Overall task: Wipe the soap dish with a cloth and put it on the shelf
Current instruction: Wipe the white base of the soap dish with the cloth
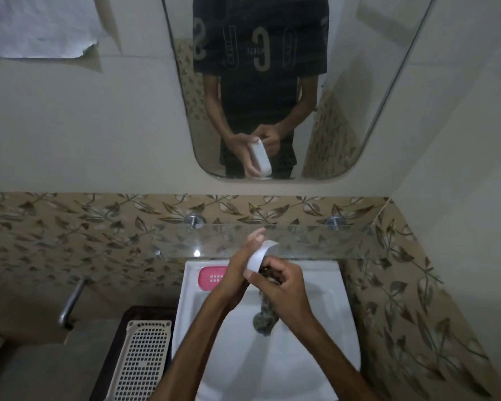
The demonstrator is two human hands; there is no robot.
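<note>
A white soap dish point(259, 256) is held on edge over the white sink point(324, 287) by my left hand point(239, 266), fingers wrapped around its far side. My right hand point(284, 287) grips a grey-green cloth point(263, 316) and presses it against the dish's inner side; the cloth's tail hangs down into the basin. A glass shelf point(315, 241) runs along the wall just behind and above my hands. The mirror point(344, 111) reflects the dish and both hands.
A pink slotted soap tray point(211, 277) lies on the sink's back left corner. A beige perforated basket point(141, 354) sits on a dark stand left of the sink. A metal tap point(71, 302) sticks out of the left wall. Chrome brackets point(193, 219) hold the shelf.
</note>
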